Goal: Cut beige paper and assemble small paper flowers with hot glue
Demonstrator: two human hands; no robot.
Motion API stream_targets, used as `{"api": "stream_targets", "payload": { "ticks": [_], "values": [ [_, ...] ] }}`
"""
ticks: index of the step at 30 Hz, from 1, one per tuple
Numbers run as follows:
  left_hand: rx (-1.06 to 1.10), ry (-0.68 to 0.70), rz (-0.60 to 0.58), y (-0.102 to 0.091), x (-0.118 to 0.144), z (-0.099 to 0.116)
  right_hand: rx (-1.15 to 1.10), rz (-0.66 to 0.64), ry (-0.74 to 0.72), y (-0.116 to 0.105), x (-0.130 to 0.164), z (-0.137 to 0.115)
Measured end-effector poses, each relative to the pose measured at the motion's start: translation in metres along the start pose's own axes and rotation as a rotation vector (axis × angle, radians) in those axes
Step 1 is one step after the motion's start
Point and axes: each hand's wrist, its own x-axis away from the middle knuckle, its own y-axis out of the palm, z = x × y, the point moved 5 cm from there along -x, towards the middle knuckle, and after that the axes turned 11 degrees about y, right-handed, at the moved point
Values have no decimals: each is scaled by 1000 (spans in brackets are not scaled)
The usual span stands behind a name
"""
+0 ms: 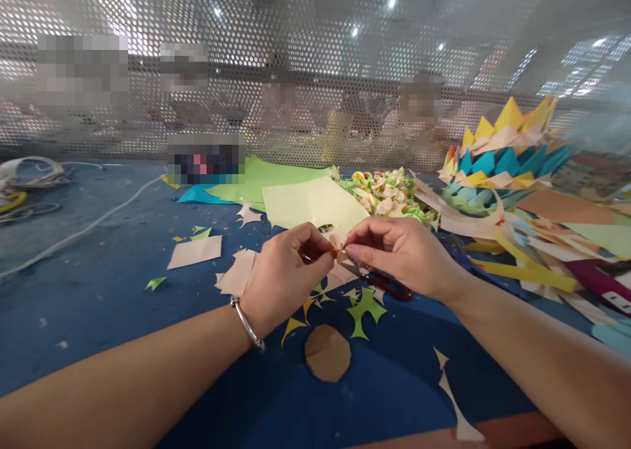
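My left hand, with a silver bangle at the wrist, and my right hand meet over the blue table. Both pinch one small folded pale pink paper piece between thumbs and fingertips. Red-handled scissors lie on the table just under my right hand. Below the hands rest a green cut-out shape, small yellow scraps and a round brown paper disc.
Pale green sheets lie behind the hands, pink paper pieces to the left. A heap of small paper flowers and a spiky multicoloured folded-paper ring sit at right among paper strips. A white cable crosses the left. A perforated metal screen stands behind.
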Motion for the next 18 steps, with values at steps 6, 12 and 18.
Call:
{"api": "stream_targets", "payload": {
  "ticks": [6, 12, 18],
  "values": [
    [11, 11, -13, 2, 0, -4, 3, -9, 25, 1, 1, -1],
    [169, -75, 8, 1, -2, -6, 15, 30, 17, -4, -2, 4],
    [253, -114, 11, 4, -3, -7, 163, 41, 4, 0, -1, 4]
  ]
}}
